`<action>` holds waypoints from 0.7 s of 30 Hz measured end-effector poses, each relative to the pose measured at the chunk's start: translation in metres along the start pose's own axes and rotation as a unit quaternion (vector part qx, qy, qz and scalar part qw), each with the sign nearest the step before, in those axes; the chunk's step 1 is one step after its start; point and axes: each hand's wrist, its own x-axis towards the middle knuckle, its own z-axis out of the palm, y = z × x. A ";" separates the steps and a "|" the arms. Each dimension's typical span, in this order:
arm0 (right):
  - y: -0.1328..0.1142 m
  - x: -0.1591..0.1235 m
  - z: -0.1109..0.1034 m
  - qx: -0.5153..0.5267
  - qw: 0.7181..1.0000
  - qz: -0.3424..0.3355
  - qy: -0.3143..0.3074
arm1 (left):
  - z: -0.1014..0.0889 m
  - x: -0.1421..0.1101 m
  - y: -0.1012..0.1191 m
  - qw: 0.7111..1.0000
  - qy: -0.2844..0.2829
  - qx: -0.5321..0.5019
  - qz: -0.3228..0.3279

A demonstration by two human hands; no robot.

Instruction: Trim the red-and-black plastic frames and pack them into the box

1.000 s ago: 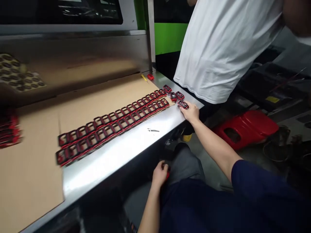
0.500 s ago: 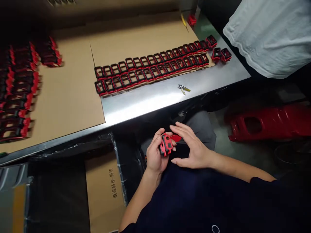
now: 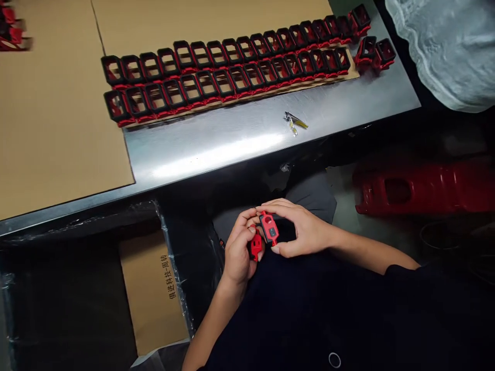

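Observation:
Low in front of my lap, a small red-and-black plastic part (image 3: 269, 228) is between my two hands. My right hand (image 3: 299, 226) grips it at its top and bottom ends with fingers and thumb. A round hole and a dark rectangular inset show on its red face. My left hand (image 3: 237, 250) is closed around a red section (image 3: 256, 246) just beside it. Whether this section belongs to the same part or is a second piece, I cannot tell; fingers hide the join.
Two rows of red-and-black frames (image 3: 222, 85) line the cardboard-covered table (image 3: 58, 123). Nail clippers (image 3: 296, 121) lie near its metal edge. A black-lined box with a cardboard flap (image 3: 154, 288) stands below left. Large red molding (image 3: 421, 190) is at right, a person's pale garment (image 3: 452, 51) above.
My right hand has closed from an open pose onto the part, which has turned between my hands. The view has shifted, so the table rows appear higher and larger.

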 end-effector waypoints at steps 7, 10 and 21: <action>0.020 -0.018 -0.012 0.062 0.998 0.011 0.030 | 0.010 -0.002 -0.015 0.995 -0.056 0.085 -0.007; 0.026 -0.026 -0.017 0.119 0.993 0.008 0.025 | 0.009 -0.001 -0.019 0.985 -0.089 0.148 0.017; 0.033 -0.035 -0.013 0.221 0.975 0.022 -0.002 | -0.005 -0.006 -0.026 0.956 -0.118 0.261 0.056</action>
